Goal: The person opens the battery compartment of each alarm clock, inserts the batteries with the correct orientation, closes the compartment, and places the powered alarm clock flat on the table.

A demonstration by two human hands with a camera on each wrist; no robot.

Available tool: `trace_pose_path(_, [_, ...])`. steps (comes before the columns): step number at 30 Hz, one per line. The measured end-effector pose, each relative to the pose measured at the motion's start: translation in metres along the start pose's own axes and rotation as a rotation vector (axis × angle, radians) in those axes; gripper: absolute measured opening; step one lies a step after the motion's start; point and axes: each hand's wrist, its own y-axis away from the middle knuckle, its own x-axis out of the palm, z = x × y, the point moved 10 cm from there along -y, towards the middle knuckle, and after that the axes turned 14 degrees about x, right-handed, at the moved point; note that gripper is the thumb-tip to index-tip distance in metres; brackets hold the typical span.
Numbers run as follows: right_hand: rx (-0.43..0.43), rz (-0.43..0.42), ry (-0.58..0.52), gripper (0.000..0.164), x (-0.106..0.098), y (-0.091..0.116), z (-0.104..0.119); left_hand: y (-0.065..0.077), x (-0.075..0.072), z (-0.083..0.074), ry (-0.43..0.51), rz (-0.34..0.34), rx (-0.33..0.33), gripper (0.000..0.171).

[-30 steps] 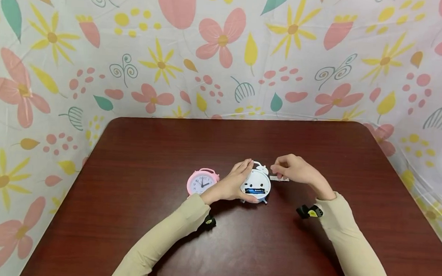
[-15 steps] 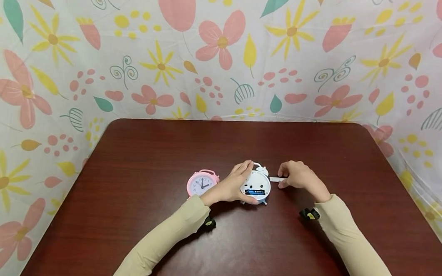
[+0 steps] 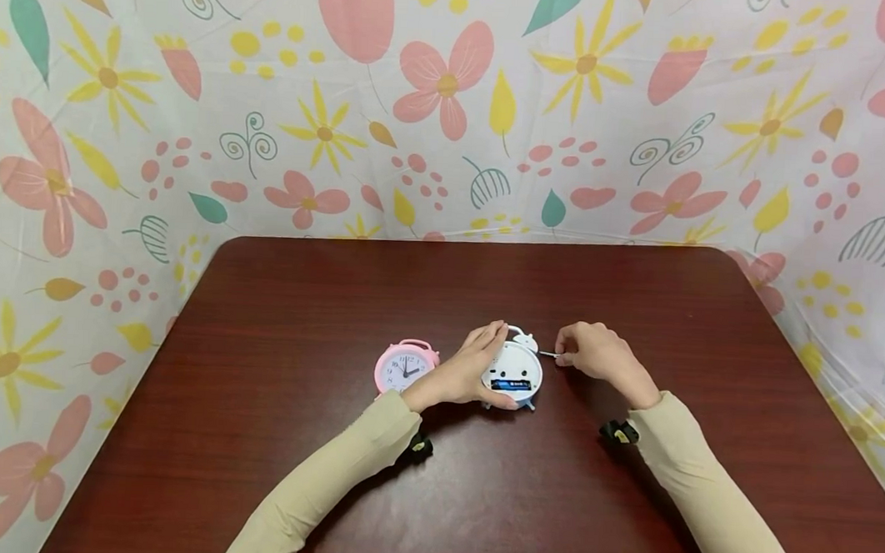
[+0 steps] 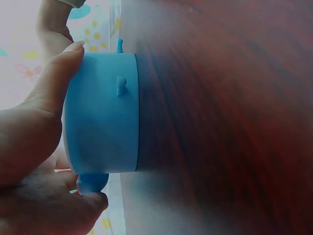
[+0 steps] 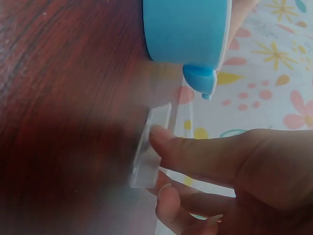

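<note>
A blue alarm clock (image 3: 514, 365) lies face down, its white back upward. In the back's uncovered compartment sits a blue battery (image 3: 510, 385). My left hand (image 3: 466, 368) holds the clock from its left side; in the left wrist view the thumb (image 4: 61, 73) lies along the upper edge of the blue case (image 4: 105, 117). To the right of the clock, my right hand (image 3: 599, 353) pinches a small white battery cover (image 5: 146, 171) between thumb and fingers. That cover is tilted on edge close over the table, apart from the clock.
A pink alarm clock (image 3: 406, 366) with its dial showing stands left of the blue one, partly behind the left forearm. Dark wrist cameras (image 3: 619, 432) hang by both sleeves. The brown table (image 3: 322, 287) meets a flower-printed cloth (image 3: 432, 184) behind.
My right hand has shifted slightly right and taken hold of the white battery cover, which has turned from lying flat to edge-on. The left hand and both clocks stay in place.
</note>
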Motion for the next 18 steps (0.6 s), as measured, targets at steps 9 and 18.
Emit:
trace_pose_path(9, [-0.025, -0.131, -0.028, 0.005, -0.014, 0.009, 0.003, 0.002, -0.001, -0.003, -0.007, -0.002, 0.010, 0.111])
trace_pose_path(18, [-0.092, -0.255, -0.115, 0.012, -0.030, 0.022, 0.016, 0.001, -0.003, -0.003, -0.013, -0.009, 0.009, 0.111])
